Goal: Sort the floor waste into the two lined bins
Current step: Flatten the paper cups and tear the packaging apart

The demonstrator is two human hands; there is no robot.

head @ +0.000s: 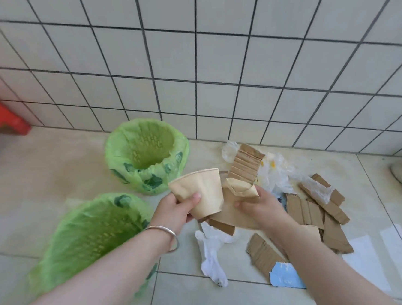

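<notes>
At the centre of the frame we are gripping a crumpled paper cup (199,192) in our left hand (175,208), thumb pressing its wall, mouth tilting toward the upper left. Our right hand (259,208), just beside it, is pinching a flattened cup (242,190) with cardboard strips (243,166). The near bin (66,256) is lying lower left of the left hand, the far bin (119,156) above it; the left hand is nearer both.

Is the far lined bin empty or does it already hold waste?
Empty, as far as visible: the far bin shows only its green liner down to the bottom, no paper, cardboard or plastic inside.
</notes>
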